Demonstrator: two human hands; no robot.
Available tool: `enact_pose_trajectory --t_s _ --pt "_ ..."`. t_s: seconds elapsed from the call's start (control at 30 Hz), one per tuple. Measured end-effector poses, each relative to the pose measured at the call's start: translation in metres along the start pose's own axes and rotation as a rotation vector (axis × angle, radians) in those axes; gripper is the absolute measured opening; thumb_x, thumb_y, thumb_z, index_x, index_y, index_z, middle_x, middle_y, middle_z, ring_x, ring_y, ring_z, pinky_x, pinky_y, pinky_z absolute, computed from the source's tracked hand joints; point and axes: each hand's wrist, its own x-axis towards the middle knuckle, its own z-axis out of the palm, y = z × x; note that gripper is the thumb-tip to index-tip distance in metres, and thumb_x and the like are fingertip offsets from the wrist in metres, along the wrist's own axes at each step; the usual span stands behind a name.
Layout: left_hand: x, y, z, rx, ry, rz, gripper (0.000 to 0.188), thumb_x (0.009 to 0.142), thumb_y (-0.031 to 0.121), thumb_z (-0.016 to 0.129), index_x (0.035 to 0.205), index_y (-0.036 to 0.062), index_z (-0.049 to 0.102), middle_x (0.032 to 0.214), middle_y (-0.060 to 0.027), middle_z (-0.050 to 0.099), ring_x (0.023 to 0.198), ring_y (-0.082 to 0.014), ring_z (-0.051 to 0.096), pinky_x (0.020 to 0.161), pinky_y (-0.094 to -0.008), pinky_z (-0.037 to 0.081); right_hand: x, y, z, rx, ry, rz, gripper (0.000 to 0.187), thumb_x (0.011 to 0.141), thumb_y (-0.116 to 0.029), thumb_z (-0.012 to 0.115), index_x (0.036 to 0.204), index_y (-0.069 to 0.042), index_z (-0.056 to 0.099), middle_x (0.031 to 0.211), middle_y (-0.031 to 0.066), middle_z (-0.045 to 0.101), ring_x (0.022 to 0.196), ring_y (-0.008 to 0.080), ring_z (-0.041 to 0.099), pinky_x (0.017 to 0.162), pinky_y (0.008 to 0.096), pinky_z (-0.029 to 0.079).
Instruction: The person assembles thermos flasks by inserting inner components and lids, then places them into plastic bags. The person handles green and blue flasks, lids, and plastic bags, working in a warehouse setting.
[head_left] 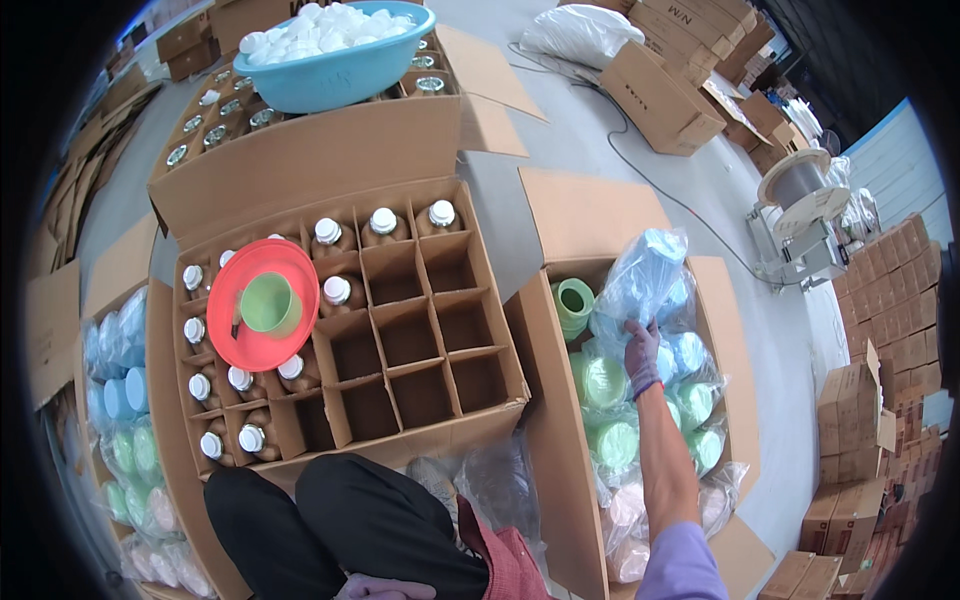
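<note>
The right hand point(642, 352) grips a plastic bag of blue cups point(640, 280) inside the right box point(545, 400), among bagged green cups point(610, 385). The left hand point(385, 588) rests on the lap, its grip unclear. A divider box point(400, 340) of bottles stands alongside.

Even, soft daylight all over, no hard shadows. A little glare on the clear plastic bag point(640, 280). Sharp in the middle; box edges bow outward, and the far corners go black at the fisheye rim.
</note>
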Motion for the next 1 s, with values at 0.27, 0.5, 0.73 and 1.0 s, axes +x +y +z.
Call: enact_pose_trajectory --t_s 0.27,0.5,0.73,1.0 --pt "0.008 0.008 0.000 0.039 0.031 -0.030 0.046 0.100 0.023 0.060 0.129 -0.0125 0.057 0.107 -0.0290 0.071 0.098 -0.0427 0.071 0.090 -0.0523 0.057 0.050 0.087 -0.077 -1.260 0.058 0.366 0.069 0.073 -0.035 0.073 0.130 0.002 0.062 0.131 0.0252 0.062 0.122 0.0350 0.059 0.101 0.0390 0.047" --pt "0.002 -0.001 0.001 0.015 0.039 0.006 0.045 0.100 0.023 0.060 0.127 -0.0120 0.059 0.106 -0.0281 0.071 0.096 -0.0409 0.072 0.089 -0.0513 0.058 0.028 -0.015 0.023 -1.915 -0.461 0.147 0.048 0.081 -0.038 0.073 0.115 -0.006 0.067 0.123 0.0209 0.064 0.115 0.0345 0.061 0.099 0.0429 0.047" --pt "0.015 0.018 0.018 0.095 0.005 -0.080 0.046 0.100 0.025 0.059 0.128 -0.0113 0.058 0.110 -0.0256 0.071 0.098 -0.0373 0.072 0.090 -0.0452 0.058 -0.005 -0.025 0.078 -2.136 -0.531 -0.177 0.044 0.077 -0.051 0.075 0.113 -0.026 0.074 0.159 0.0141 0.033 0.152 0.0403 0.015 0.116 0.0708 0.007" --pt "0.044 0.065 0.042 0.231 0.041 0.451 0.060 0.099 0.035 0.056 0.145 -0.0030 0.046 0.139 -0.0157 0.058 0.122 -0.0274 0.062 0.102 -0.0376 0.049 -0.105 -0.194 0.136 -0.961 -0.357 -0.843 0.028 0.068 -0.016 0.086 0.083 -0.005 0.066 0.143 0.0240 0.045 0.128 0.0411 0.049 0.103 0.0454 0.044"
